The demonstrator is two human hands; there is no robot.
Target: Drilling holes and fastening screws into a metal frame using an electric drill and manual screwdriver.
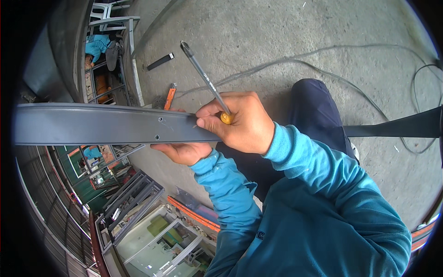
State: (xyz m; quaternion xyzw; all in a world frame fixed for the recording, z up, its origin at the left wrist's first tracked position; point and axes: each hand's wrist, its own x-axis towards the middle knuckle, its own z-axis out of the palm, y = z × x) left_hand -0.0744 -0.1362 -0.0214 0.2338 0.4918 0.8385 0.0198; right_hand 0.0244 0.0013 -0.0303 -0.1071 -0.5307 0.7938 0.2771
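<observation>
A long grey metal profile (106, 123) runs in from the left edge, with two small holes near its middle. From beneath, my left hand (182, 151) is closed around it, thumb by the near edge and some fingertips at the far edge. My right hand (247, 121) rests over the profile's right part, thumb and forefinger pinched close to its face. Held in this hand is a screwdriver (203, 74), its long grey shaft sticking up and to the left, with a yellow part at the fingers. Whether a small item sits between the fingertips, I cannot tell.
An orange-handled tool (170, 96) and a black strip (160, 62) lie on the concrete floor. Cables (295, 59) cross the floor. Dark metal frames (134, 203) and a glass panel (152, 242) stand lower left. Another person (97, 45) is at far left. A dark bar (392, 130) extends right.
</observation>
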